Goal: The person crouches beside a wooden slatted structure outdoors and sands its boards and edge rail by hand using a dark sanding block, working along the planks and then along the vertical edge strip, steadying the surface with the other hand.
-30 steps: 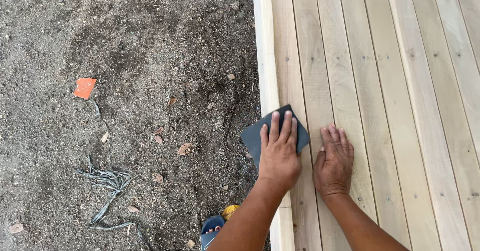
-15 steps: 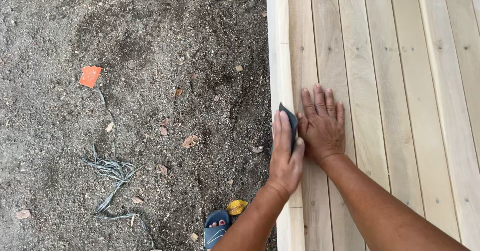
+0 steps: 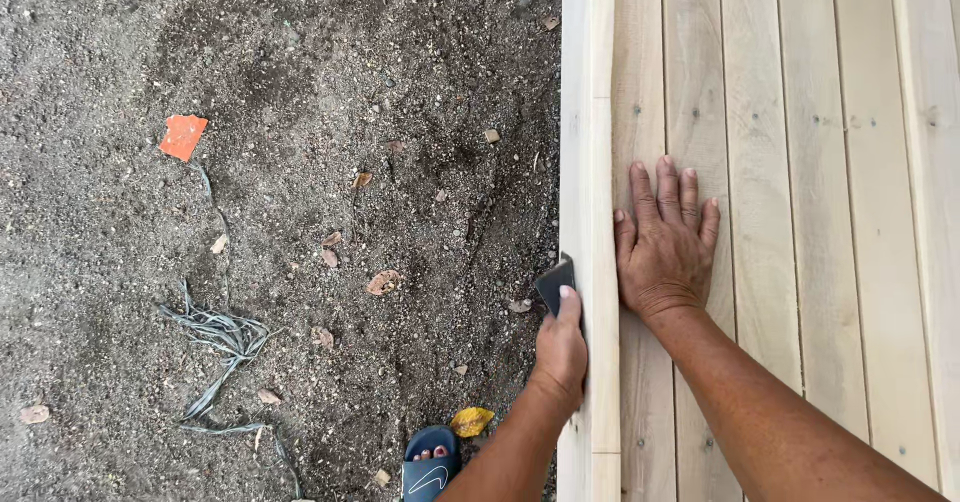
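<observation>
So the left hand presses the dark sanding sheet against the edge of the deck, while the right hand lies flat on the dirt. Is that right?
Not quite. The head view shows the right hand lying flat on the pale wooden deck boards, not on the dirt. The left hand does press the dark sanding sheet against the deck's edge.

Dark gravelly dirt [image 3: 300, 82], an orange scrap [image 3: 183, 136] lay upper left, grey frayed cords [image 3: 222, 347] below, dry leaves [image 3: 384, 282] scattered, a yellow leaf [image 3: 470, 421] beside a dark sandal [image 3: 431, 465]
</observation>
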### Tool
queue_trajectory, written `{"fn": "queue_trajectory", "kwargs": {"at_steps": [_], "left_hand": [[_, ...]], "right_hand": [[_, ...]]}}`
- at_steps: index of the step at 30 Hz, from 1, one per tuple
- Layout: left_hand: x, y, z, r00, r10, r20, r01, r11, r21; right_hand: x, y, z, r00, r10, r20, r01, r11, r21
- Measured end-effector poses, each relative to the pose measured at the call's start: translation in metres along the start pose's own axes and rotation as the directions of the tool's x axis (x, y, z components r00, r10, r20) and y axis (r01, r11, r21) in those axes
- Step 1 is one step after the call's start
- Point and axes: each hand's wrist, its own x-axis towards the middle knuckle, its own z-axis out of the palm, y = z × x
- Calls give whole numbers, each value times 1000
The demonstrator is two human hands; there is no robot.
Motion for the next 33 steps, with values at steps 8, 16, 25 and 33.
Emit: {"fn": "queue_trajectory", "kwargs": {"at_steps": [8, 16, 25, 33], "left_hand": [[-5, -3, 7, 996, 91, -9, -90, 990, 107], [62, 77, 41, 999, 0, -39, 4, 996, 94], [35, 51, 33, 980, 169, 103, -168, 986, -19], [92, 112, 61, 997, -21, -76, 28, 995, 91]], "right_hand": [[-3, 0, -3, 1000, 17, -2, -17, 1000, -11], [-5, -6, -6, 999, 52, 16, -52, 998, -40], [-10, -9, -9, 999, 33, -20, -33, 999, -8], [-13, -11, -12, 999, 35, -4, -36, 999, -20]]}}
